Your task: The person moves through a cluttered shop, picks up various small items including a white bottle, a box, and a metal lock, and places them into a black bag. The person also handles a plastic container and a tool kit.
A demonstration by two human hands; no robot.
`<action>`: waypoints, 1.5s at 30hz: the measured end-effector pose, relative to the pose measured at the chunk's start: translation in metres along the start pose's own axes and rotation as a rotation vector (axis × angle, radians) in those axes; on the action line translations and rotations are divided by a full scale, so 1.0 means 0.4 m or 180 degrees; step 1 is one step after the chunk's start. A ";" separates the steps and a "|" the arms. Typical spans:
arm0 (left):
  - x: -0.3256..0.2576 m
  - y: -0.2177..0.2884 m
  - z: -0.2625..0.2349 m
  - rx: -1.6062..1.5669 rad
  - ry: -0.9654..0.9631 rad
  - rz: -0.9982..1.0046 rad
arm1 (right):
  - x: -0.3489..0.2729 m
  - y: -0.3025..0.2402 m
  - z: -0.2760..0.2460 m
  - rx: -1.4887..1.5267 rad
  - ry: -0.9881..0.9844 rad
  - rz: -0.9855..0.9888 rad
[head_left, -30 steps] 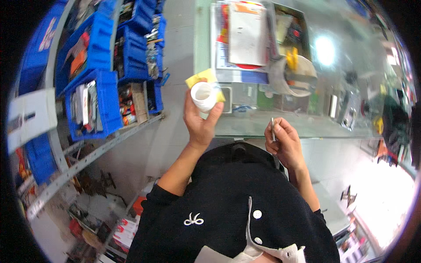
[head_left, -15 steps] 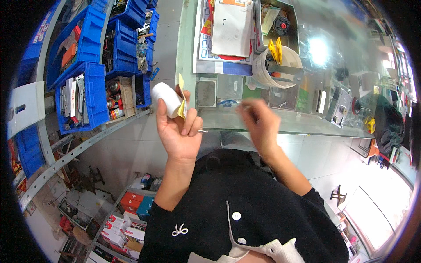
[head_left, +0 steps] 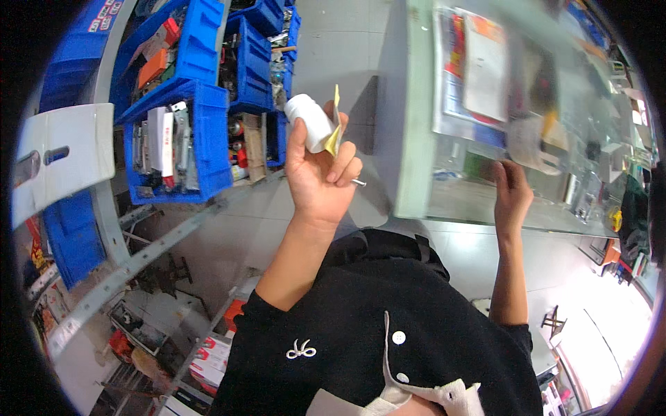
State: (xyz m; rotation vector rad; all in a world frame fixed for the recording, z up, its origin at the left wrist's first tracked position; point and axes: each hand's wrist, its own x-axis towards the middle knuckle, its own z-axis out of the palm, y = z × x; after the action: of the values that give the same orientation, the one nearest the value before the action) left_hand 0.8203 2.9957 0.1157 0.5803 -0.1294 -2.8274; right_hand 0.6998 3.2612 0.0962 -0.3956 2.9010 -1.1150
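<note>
My left hand is raised in front of the blue bins and holds a small white plastic bottle tilted between thumb and fingers. A folded yellow slip of paper or card stands against the bottle, in the same grip. From under the curled lower fingers sticks the end of a thin metal rod or screw; the rest of it is hidden. My right hand hangs over the near part of the glass counter, thumb and bent fingers slightly apart, with nothing visible between them.
At left, a metal rack carries blue bins full of hardware and a white plate with slots. On the counter lie papers and a pale round tub, blurred. Boxes stand low at left.
The view has turned left, so counter and bins sit farther right in the picture. My left hand keeps its hold on bottle and slip. My right hand has shifted right, its fingers less blurred.
</note>
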 end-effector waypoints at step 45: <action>0.758 0.611 -0.262 0.2728 0.2216 0.0590 | 0.796 -0.001 1.610 -0.0668 -0.3253 0.1062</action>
State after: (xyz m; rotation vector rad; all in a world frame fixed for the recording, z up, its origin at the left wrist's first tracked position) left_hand 0.6480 2.6769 -0.0610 1.5632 -1.1891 -2.1194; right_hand 0.4546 2.7616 -0.3584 -0.3252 2.0434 -0.3618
